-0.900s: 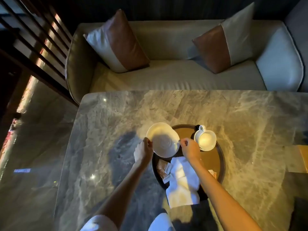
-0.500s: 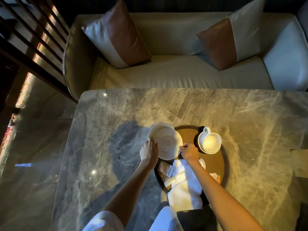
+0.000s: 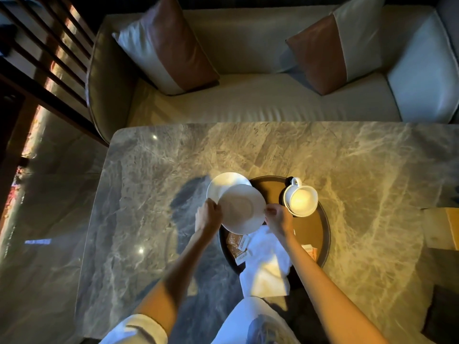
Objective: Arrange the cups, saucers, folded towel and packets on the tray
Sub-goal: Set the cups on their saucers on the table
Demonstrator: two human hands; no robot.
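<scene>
A round dark tray (image 3: 325, 234) lies on the marble table. Over its left rim I hold two white saucers that overlap. My left hand (image 3: 209, 216) grips the left edge, where the far saucer (image 3: 223, 183) sticks out behind. My right hand (image 3: 278, 218) pinches the right edge of the near saucer (image 3: 242, 208). A white cup (image 3: 301, 201) stands at the tray's far right, handle pointing away. A crumpled white towel (image 3: 265, 265) hangs over the tray's near rim. Brown packets (image 3: 237, 247) lie on the tray left of the towel, an orange packet (image 3: 311, 252) to its right.
The grey marble table (image 3: 149, 207) reaches left and right of the tray. Behind it stands a cream sofa (image 3: 248, 105) with two brown-and-white cushions. A light wooden block (image 3: 444, 228) sits at the right edge. A dark slatted screen (image 3: 44, 60) is at far left.
What looked like one saucer between my hands now shows as two, the near one slid right and toward me. My hands have spread slightly apart.
</scene>
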